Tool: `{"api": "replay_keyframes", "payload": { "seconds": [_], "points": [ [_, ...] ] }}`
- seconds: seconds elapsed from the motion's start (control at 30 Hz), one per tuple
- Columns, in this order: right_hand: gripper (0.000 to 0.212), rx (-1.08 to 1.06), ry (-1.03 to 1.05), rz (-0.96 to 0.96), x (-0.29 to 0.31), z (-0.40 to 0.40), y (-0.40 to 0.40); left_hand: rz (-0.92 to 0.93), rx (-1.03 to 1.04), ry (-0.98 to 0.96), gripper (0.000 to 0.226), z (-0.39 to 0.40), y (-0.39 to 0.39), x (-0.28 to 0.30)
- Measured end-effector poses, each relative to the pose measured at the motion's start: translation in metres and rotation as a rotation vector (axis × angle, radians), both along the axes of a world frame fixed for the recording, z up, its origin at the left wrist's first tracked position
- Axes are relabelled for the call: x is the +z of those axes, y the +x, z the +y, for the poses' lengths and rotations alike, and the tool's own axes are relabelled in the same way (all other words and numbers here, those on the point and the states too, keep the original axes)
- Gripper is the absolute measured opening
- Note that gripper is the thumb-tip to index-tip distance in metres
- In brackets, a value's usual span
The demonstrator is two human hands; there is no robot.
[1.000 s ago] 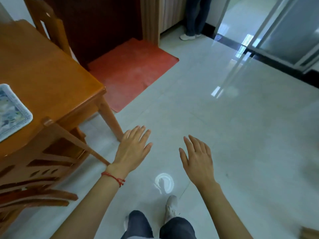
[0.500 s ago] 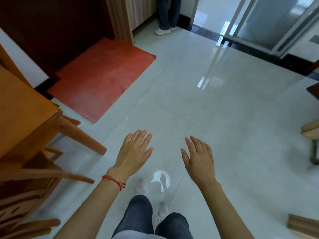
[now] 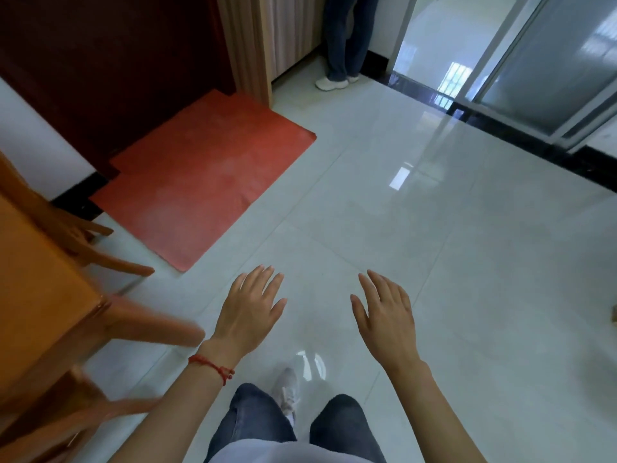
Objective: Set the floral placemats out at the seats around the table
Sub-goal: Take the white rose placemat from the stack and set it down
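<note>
A: Fig., head view. Where are your hands?
B: My left hand (image 3: 248, 312) and right hand (image 3: 387, 315) are over the floor (image 3: 467, 262), palms down, fingers spread wide, holding nothing.
A: Placemats?
B: Out of view. Bench (image 3: 36, 295) corner at left, blurred; red mat (image 3: 207, 182) beyond it.

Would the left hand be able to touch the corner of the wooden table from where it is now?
Probably yes. The left hand is open and holds nothing, and the wooden table corner lies just to its left with only bare floor between; a short sideways reach should do.
</note>
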State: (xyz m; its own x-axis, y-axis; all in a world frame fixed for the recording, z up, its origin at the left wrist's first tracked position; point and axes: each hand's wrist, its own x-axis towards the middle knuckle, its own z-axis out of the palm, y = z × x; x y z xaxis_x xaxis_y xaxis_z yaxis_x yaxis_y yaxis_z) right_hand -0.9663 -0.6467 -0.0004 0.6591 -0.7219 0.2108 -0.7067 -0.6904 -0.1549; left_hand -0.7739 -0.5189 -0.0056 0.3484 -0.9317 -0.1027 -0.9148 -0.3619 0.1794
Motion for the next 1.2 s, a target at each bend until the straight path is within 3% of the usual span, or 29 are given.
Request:
{"api": "replay_keyframes", "payload": {
  "seconds": [0.27,0.73,1.2],
  "points": [
    [0.043,0.199,-0.046,-0.002,-0.001,-0.077,0.088,0.012,0.170,-0.002,0.068,-0.054,0.067,0.002],
    [0.042,0.676,-0.059,-0.078,0.011,-0.218,0.257,-0.029,0.634,-0.033,0.065,-0.114,0.160,0.020],
    [0.039,0.925,-0.019,-0.124,-0.001,-0.204,0.449,-0.043,0.875,-0.012,0.061,-0.089,0.297,0.013]
  ]
}}
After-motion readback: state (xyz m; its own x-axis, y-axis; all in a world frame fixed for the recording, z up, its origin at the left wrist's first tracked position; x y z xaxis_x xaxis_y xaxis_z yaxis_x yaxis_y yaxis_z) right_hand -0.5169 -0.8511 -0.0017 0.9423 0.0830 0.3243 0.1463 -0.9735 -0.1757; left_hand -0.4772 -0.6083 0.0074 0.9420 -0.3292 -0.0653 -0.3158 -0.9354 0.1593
